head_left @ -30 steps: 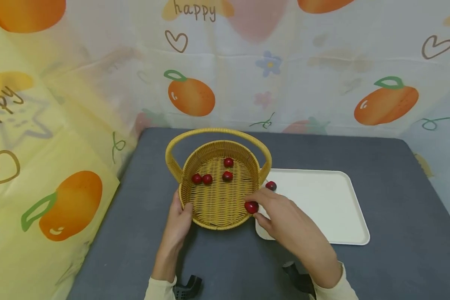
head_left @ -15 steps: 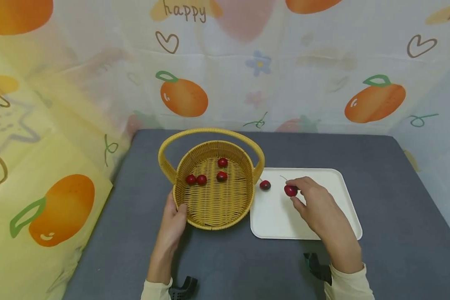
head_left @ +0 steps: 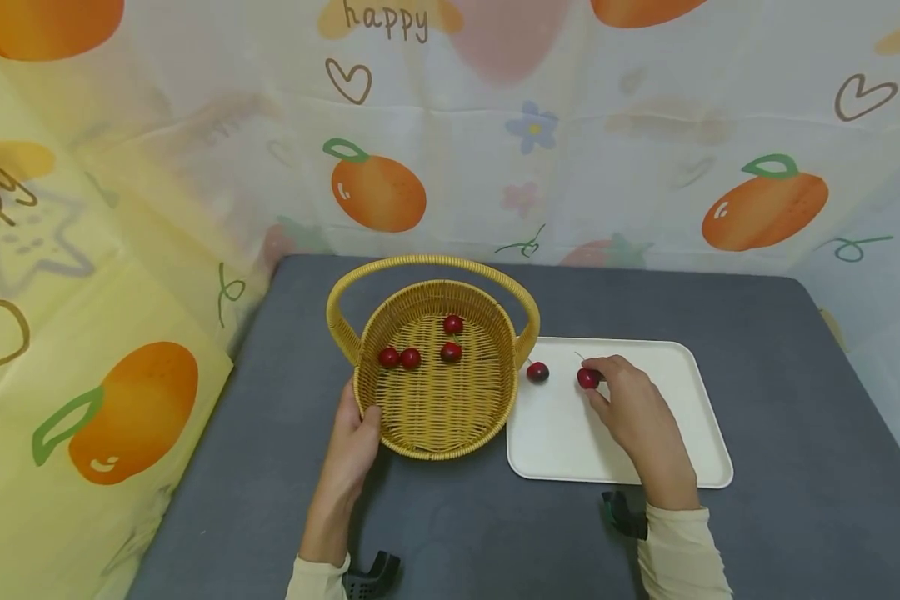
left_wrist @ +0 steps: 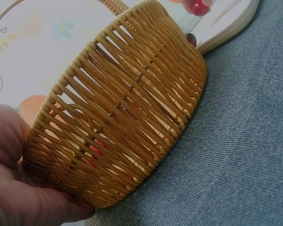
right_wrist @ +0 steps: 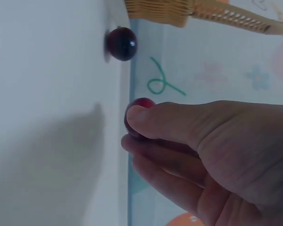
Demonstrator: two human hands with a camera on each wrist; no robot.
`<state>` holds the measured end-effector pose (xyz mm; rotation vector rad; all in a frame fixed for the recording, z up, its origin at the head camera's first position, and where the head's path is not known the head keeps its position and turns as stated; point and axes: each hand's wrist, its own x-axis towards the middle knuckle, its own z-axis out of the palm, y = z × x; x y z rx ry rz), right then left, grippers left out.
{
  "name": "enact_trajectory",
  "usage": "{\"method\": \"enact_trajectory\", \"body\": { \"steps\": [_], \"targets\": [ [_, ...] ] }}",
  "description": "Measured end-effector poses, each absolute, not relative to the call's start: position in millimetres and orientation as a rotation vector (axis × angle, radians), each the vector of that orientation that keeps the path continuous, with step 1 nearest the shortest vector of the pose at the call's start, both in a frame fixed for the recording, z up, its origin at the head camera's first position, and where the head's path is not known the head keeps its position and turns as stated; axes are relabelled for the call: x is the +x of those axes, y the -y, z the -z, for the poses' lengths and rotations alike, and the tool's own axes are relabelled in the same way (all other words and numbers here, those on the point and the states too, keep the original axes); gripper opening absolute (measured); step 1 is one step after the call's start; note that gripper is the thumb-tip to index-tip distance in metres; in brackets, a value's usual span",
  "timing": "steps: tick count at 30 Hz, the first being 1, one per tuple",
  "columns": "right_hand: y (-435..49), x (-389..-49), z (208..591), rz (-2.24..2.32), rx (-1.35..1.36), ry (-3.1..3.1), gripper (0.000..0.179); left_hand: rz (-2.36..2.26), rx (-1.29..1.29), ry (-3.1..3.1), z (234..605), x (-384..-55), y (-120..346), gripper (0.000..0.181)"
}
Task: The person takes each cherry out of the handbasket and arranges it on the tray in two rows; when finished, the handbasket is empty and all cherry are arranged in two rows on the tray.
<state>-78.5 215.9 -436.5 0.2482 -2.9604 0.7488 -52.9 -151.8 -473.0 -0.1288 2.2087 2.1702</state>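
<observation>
A round yellow wicker basket point(head_left: 435, 417) with an arched handle tilts toward me. My left hand point(head_left: 354, 442) grips its left side, thumb over the rim; in the left wrist view the fingers point(left_wrist: 37, 205) lie against the woven wall point(left_wrist: 118, 108). Several dark red cherries point(head_left: 410, 358) lie inside the basket. Over the white tray point(head_left: 570, 442), my right hand point(head_left: 637, 412) pinches a stemmed cherry point(head_left: 587, 378) between thumb and fingertips, as the right wrist view also shows. Another cherry point(head_left: 537, 372) rests on the tray near its left edge, beside the basket.
Both stand on a dark grey table point(head_left: 780, 400). A printed fabric backdrop point(head_left: 465, 167) with fruit drawings hangs behind the table and along its left side. The basket's right rim overlaps the tray's left edge in the head view.
My right hand has moved right from the basket's right rim to over the tray, with a cherry between its fingers. The left hand and basket have stayed in place.
</observation>
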Motion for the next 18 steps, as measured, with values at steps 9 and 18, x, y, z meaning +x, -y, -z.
{"method": "enact_trajectory", "body": {
  "steps": [9, 18],
  "targets": [
    [-213.6, -90.3, 447.3, -0.761, 0.205, 2.988, 0.035, -2.159, -0.121, -2.212, 473.3, -52.1, 151.0, 0.069],
    [-214.5, -97.8, 454.2, -0.754, 0.188, 3.015, 0.038, -2.175, -0.132, -2.204, 473.8, -52.4, 151.1, 0.07]
  ]
}}
